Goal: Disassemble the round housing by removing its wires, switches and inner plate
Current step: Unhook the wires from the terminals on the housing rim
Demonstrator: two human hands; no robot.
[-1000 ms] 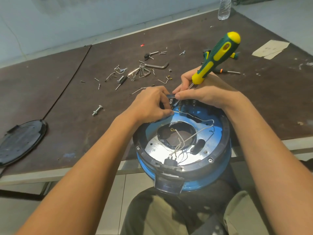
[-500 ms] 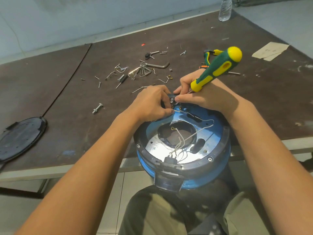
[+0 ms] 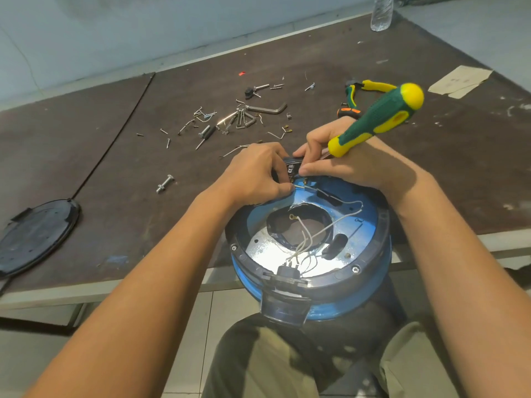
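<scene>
Head view: removed round black lid; yet to free white wires, shiny metal plate; pinching one with left hand, gripping green-yellow screwdriver with right hand.

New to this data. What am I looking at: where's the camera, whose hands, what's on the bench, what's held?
No robot here: a person works bare-handed, and the picture comes from a wide-angle camera on their head, looking down. The round blue housing rests on their lap at the edge of the table. Inside it show a shiny inner plate and white wires. The left hand pinches one wire's end at the far rim; the right hand holds a green-and-yellow screwdriver there. On the table lie loose screws, a bolt, a hex key, pliers and a black round cover.
</scene>
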